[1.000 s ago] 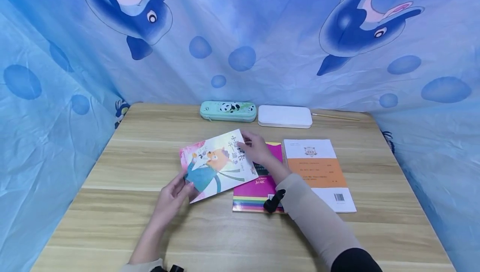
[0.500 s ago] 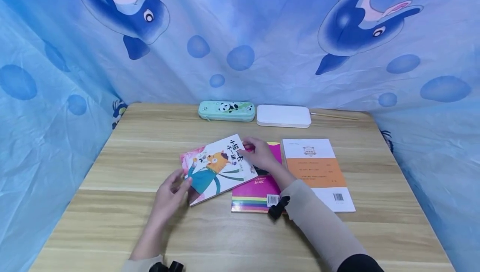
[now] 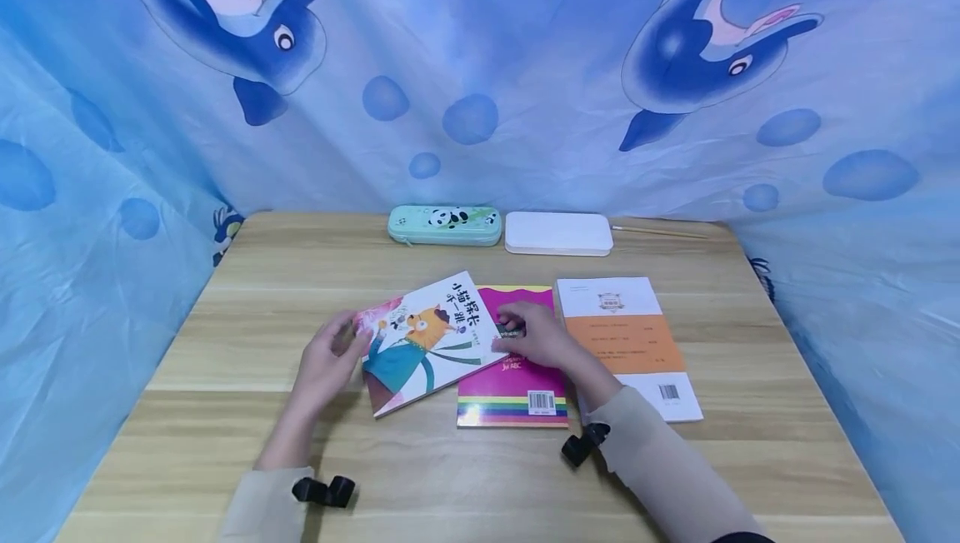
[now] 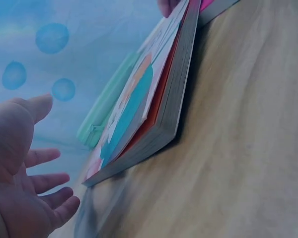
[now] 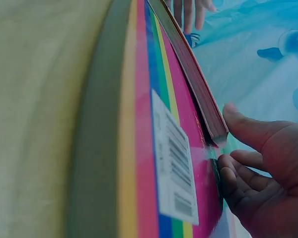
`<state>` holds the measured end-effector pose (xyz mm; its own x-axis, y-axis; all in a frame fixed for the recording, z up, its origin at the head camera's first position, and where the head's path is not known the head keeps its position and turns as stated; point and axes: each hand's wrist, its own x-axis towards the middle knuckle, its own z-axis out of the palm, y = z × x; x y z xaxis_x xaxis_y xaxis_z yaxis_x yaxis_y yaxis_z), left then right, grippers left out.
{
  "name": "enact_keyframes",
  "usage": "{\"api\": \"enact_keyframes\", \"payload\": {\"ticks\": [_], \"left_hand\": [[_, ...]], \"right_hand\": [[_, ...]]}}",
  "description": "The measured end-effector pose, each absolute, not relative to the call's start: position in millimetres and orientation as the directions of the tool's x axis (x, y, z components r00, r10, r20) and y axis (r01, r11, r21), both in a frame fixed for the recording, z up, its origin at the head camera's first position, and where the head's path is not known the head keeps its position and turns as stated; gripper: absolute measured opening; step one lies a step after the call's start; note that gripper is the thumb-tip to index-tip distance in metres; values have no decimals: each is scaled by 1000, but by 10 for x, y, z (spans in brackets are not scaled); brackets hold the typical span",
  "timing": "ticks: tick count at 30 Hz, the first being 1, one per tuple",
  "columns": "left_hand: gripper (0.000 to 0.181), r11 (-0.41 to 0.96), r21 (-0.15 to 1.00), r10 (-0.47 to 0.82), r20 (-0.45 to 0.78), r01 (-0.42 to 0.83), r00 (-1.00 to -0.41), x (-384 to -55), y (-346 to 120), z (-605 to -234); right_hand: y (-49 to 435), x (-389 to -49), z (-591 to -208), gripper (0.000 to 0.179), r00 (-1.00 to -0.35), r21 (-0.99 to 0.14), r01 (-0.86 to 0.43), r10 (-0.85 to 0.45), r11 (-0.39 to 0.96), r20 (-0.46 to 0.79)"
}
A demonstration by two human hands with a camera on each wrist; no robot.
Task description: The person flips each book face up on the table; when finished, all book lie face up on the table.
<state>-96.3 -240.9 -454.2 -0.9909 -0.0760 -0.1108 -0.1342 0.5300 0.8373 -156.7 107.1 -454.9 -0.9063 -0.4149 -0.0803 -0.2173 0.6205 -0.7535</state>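
Note:
A picture book point(image 3: 423, 339) with an orange cat on its white cover lies slanted, its right side overlapping a magenta book point(image 3: 512, 410). At its left edge is my left hand point(image 3: 330, 357), whose spread fingers stand apart from the book in the left wrist view. My right hand point(image 3: 536, 335) is at the lower right corner of the picture book. In the right wrist view the thumb meets that corner, while the loosely bent fingers point(image 5: 233, 183) lie below it, near the magenta book. No grip on the book shows.
A white and orange book point(image 3: 626, 347) lies right of the magenta one. Along the back of the wooden table point(image 3: 300, 264) are a mint panda pencil case point(image 3: 445, 226), a white case point(image 3: 558, 233) and a thin stick point(image 3: 660, 232). A blue dolphin curtain point(image 3: 525, 43) hangs behind.
The picture book has lowered and settled onto the table and magenta book. My right hand has slid from its upper right edge to the lower right corner. The left hand has loosened from the edge.

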Motion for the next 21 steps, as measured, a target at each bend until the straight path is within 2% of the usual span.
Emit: {"api": "enact_keyframes", "payload": {"ticks": [4,8,15,21], "left_hand": [[75,625,776,-33,-82,-85,-996,-1061,-2388,-4575],[77,664,744,-13,-90,-76,-996,-1129,-2397,-4604],[84,650,750,2,-163,-122,-987,-1130,-2479,-4596],[80,660,745,19,-138,-91,-990,-1054,-2543,-4585]], "right_hand": [[1122,-1477,-4543,70,-890,-741,-248,-449,624,-80],[1108,-1419,-4536,75,-882,-723,-277,-465,633,-69],[1035,-1399,-4539,57,-894,-699,-288,-446,655,-50],[1009,-1431,-4532,50,-923,-698,-228,-379,679,-67]]}}
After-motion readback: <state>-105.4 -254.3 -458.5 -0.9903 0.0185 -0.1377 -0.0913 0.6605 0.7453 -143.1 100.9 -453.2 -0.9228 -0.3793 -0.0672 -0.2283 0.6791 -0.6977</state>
